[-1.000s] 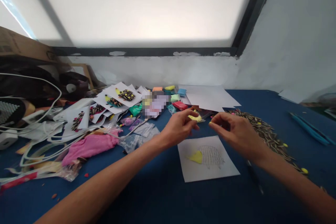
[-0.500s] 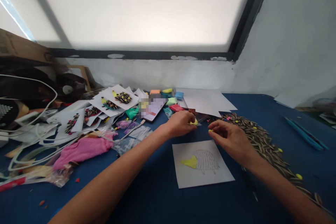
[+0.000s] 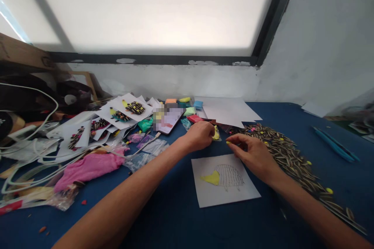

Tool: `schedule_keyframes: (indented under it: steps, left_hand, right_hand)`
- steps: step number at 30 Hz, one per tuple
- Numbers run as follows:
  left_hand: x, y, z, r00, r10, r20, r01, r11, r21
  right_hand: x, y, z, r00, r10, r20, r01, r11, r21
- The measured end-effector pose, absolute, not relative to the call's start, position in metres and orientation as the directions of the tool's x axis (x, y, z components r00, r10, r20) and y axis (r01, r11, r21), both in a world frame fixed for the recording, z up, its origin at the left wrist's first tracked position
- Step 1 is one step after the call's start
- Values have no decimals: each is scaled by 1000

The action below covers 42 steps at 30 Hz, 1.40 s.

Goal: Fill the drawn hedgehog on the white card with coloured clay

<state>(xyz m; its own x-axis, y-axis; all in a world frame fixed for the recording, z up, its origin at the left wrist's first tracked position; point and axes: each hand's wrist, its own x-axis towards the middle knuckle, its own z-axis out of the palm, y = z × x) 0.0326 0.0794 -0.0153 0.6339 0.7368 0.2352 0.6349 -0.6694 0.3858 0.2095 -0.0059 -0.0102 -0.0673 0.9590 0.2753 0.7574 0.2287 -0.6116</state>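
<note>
clay (image 3: 216, 134), yellow lump in clear wrap, lies on the blue counter (image 3: 175, 218) just beyond the drawing sheet, at the near edge of the white paper stack (image 3: 230, 111).

head view: left hand (image 3: 200, 135) rests on the counter with fingers curled, fingertips touching the clay lump; grip narrow, closed about the lump's left side. right hand (image 3: 253, 153) sits just right of it, thumb and forefinger pinched on a small yellow bit (image 3: 228, 142); grip narrow, holding that bit. the two hands are near each other, not touching.

sheet (image 3: 224, 181) lies flat just below both hands; it bears a pencilled hedgehog outline with a yellow clay patch (image 3: 210, 178) on the head end. seed pile (image 3: 289, 155), striped sunflower seeds, runs along the counter to the right of the right hand, with small coloured balls scattered on it.

left of the hands: pink clay mass (image 3: 90, 165) in plastic, white cables (image 3: 37, 151), finished cards (image 3: 125, 109) with seed-covered figures. coloured clay blocks (image 3: 191, 111) lie beyond the left hand. blue pens (image 3: 333, 144) far right.
</note>
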Motion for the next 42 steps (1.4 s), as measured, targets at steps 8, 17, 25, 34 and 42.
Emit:
schedule_keyframes:
  steps: [8,17,25,34,42]
  left_hand:
    - [39,72,-15,600,734,317,599,-675,431]
    - [48,58,-10,607,696,384,536,-715,449]
    - [54,53,-11,593,695,407,527,-717,457]
    - [58,45,-9,554,717,422,530,-695,486]
    - [61,41,-9,542,729,418,503,-680,533]
  right_hand:
    - [202,-8,-9,-76,895,439,738,346,-579]
    - [205,-8,-11,-138,862,488,865,345,-364]
    - [210,-9,-14,-155,842,517,919,315,-236]
    - [212,-9,-16,-155,861,485,961,246,-129]
    - [217,-10,-13,-149,878,455,975,206,-78]
